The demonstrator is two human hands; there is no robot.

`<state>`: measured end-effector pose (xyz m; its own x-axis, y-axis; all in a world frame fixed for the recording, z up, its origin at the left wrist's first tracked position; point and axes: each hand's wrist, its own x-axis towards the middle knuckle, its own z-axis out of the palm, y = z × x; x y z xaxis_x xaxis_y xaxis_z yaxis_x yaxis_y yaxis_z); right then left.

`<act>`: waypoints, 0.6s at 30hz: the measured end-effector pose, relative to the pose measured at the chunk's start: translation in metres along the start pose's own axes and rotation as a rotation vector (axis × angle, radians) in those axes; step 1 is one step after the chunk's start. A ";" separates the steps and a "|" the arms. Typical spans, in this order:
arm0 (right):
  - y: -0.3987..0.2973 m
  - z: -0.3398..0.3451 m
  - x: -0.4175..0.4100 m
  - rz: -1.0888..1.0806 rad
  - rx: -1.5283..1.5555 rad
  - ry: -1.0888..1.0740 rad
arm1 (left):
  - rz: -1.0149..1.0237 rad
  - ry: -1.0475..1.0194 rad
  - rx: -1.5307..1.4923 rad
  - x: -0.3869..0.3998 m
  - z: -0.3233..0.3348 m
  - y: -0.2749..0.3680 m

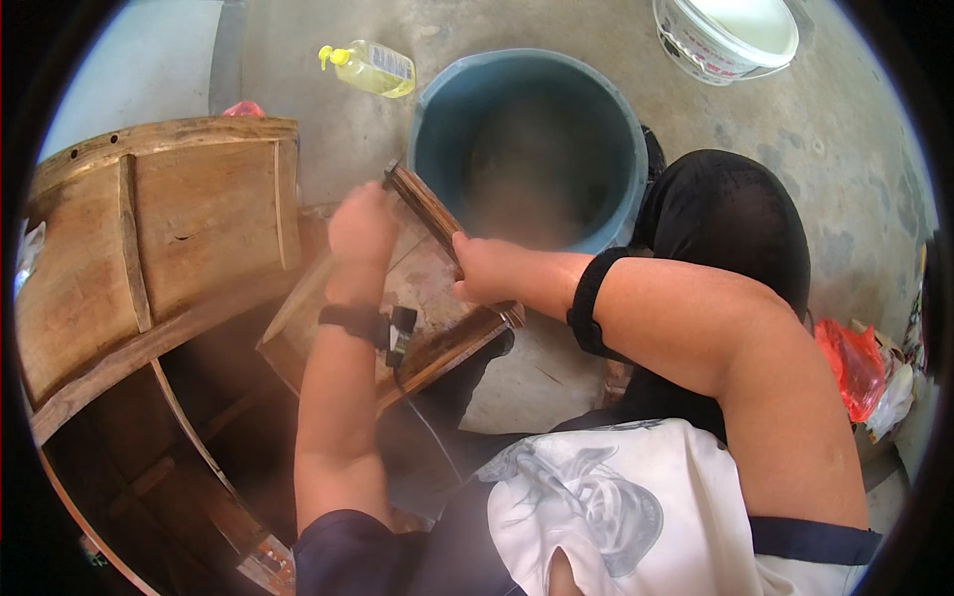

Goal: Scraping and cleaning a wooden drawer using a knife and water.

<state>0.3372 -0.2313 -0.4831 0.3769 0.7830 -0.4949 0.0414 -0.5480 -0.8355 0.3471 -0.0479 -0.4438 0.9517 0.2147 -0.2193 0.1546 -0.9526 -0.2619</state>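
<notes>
A wooden drawer (431, 281) rests tilted over my lap, its open inside facing me. My right hand (488, 267) grips the drawer's dark brown upper rail, with the thumb lying over the edge. At the drawer's far left corner is my left hand (364, 231), blurred, its fingers curled and turned away from me. Whether it holds the wood or something small is hidden. A blue-grey plastic tub (440, 112) stands just beyond the drawer, and dark, murky water appears to lie in it.
A larger wooden cabinet (201, 197) with open compartments takes up the left side. On the concrete floor, a pump bottle of yellow liquid (380, 68) lies beyond it. A white bucket (693, 45) stands far right. Red and clear plastic bags (850, 365) lie at the right.
</notes>
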 end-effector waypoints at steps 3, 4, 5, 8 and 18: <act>-0.001 0.000 -0.001 -0.015 -0.001 0.001 | -0.094 0.050 -0.015 0.014 -0.005 -0.006; -0.002 0.000 -0.001 -0.024 0.000 -0.006 | -0.128 0.033 -0.011 0.015 0.000 -0.006; -0.004 0.000 -0.001 -0.027 -0.002 -0.008 | -0.162 0.015 -0.006 0.014 0.005 -0.006; -0.003 0.000 -0.001 -0.019 0.000 0.007 | -0.110 0.066 0.020 0.007 0.011 0.000; -0.001 0.000 0.001 -0.005 0.003 -0.022 | -0.002 0.141 0.007 0.003 0.010 -0.001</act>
<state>0.3379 -0.2300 -0.4822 0.3567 0.7920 -0.4954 0.0404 -0.5429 -0.8388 0.3470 -0.0443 -0.4532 0.9793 0.1840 -0.0848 0.1553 -0.9506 -0.2687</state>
